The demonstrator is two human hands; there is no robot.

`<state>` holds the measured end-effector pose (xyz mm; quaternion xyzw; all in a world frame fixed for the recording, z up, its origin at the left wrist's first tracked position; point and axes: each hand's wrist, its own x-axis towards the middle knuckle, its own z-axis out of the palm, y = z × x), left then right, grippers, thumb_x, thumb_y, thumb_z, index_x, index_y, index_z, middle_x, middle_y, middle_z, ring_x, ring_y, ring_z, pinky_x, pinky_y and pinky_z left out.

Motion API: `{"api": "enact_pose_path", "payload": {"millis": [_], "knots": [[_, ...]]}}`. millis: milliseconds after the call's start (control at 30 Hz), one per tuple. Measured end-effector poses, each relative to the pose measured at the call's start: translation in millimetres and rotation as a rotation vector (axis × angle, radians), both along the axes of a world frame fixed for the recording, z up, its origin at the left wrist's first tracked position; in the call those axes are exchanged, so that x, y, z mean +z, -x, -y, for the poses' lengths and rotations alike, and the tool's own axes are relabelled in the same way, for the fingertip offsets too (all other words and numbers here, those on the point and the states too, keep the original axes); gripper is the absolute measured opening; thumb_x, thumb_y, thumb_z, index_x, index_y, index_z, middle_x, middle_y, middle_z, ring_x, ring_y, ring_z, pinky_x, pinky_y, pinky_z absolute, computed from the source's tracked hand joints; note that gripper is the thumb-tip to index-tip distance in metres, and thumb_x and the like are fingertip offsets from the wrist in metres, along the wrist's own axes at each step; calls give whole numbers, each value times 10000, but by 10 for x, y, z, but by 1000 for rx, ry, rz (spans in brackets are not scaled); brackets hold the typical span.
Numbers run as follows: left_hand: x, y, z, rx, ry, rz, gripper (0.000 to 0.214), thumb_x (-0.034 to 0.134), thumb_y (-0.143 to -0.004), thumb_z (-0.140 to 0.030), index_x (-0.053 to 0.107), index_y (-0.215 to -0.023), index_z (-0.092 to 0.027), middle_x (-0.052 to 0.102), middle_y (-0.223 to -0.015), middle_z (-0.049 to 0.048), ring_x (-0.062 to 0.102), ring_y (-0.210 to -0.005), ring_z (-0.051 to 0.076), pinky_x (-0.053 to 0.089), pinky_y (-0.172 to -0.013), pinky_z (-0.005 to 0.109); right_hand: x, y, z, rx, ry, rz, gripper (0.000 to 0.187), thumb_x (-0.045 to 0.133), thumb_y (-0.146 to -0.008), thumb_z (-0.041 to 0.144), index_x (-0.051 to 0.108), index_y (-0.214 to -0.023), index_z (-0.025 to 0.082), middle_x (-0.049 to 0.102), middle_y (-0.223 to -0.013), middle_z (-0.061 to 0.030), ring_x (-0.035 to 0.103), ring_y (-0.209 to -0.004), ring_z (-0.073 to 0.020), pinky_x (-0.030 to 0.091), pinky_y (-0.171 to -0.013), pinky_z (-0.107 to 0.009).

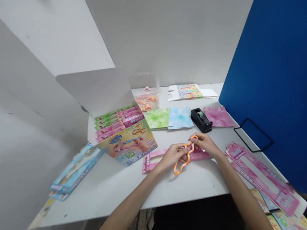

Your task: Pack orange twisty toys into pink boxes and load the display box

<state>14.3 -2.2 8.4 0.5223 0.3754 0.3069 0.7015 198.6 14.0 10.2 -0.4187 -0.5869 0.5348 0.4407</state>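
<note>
An orange and white twisted plastic loop [180, 167] hangs between my hands above the white table. My left hand [173, 156] pinches its middle, while my right hand [204, 143] holds its upper end. Beneath them lies a pink printed card strip [150, 162], partly hidden by my hands and the loop. Farther off, a black tape dispenser [201, 119] stands beyond my right hand. A clear plastic bag [145, 99] holding orange pieces sits at the back.
Green [157, 118], blue [180, 118] and pink [218, 116] patterned sheets lie at the back. Left of them are stacked printed cards [120, 121]. Pink die-cut cards [262, 172] lie at right, near a blue partition [278, 62]. A blue box [76, 169] sits near the table's left edge.
</note>
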Motion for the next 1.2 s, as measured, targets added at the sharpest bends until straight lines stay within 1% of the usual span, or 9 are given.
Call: {"api": "enact_pose_path", "payload": {"millis": [133, 300, 400, 533, 667, 900, 1033, 1133, 1200], "knots": [[34, 0, -4, 40, -24, -15, 612, 743, -684, -593, 649, -1071, -129, 638, -677, 8, 655, -549, 130, 524, -520, 219, 32, -6, 1, -62, -32, 6, 414, 706, -718, 567, 658, -803, 165, 528, -577, 30, 468, -504, -101, 323, -462, -223], [104, 82, -56, 61, -23, 18, 621, 750, -745, -480, 563, -1242, -158, 702, -927, 83, 714, -689, 166, 591, -630, 282, 67, -135, -42, -327, -97, -58, 432, 710, -695, 587, 664, -809, 173, 510, -559, 38, 416, -471, -90, 299, -455, -233], [91, 138, -109, 87, -56, 22, 638, 744, -744, -505, 565, -1238, -143, 721, -931, 103, 717, -674, 163, 593, -649, 279, 55, -227, -79, -417, -127, -109, 432, 728, -677, 588, 661, -804, 181, 522, -576, 32, 418, -472, -88, 300, -452, -235], [58, 173, -160, 98, -74, 22, 671, 706, -732, -598, 596, -1174, -105, 736, -884, 124, 712, -644, 168, 582, -633, 278, 17, -280, -111, -407, -141, -99, 417, 703, -708, 592, 667, -805, 187, 527, -577, 21, 418, -466, -93, 304, -448, -243], [94, 184, -159, 64, -89, 29, 658, 717, -698, -625, 637, -1093, -105, 738, -868, 125, 706, -634, 169, 568, -617, 268, -1, -295, -133, -423, -116, -83, 412, 695, -694, 591, 664, -760, 186, 550, -588, 2, 432, -480, -106, 326, -451, -254], [152, 167, -135, -6, -34, 31, 597, 762, -642, -613, 679, -958, -114, 734, -839, 105, 689, -608, 158, 545, -605, 249, -14, -339, -161, -491, 53, -140, 352, 779, -581, 483, 682, -694, 164, 507, -519, 20, 385, -450, -81, 245, -403, -232], [95, 165, -154, 32, -182, -70, 558, 693, -687, -643, 669, -896, -126, 717, -754, 63, 636, -542, 133, 475, -511, 218, -39, -363, -153, -436, 103, -148, 437, 820, -546, 507, 703, -773, 152, 574, -599, 10, 429, -468, -67, 287, -420, -212], [59, 168, -174, 44, -243, -87, 486, 660, -726, -608, 657, -844, -136, 699, -690, 41, 613, -520, 131, 427, -477, 210, -57, -357, -157, -424, 52, -139, 486, 810, -567, 549, 692, -846, 168, 604, -636, 9, 459, -477, -74, 329, -440, -216], [54, 167, -177, 63, -236, -95, 444, 638, -750, -573, 657, -838, -138, 688, -659, 34, 606, -498, 134, 404, -458, 210, -60, -335, -167, -447, 10, -126, 482, 800, -573, 564, 680, -826, 171, 595, -608, 10, 457, -468, -85, 331, -435, -227]]}}
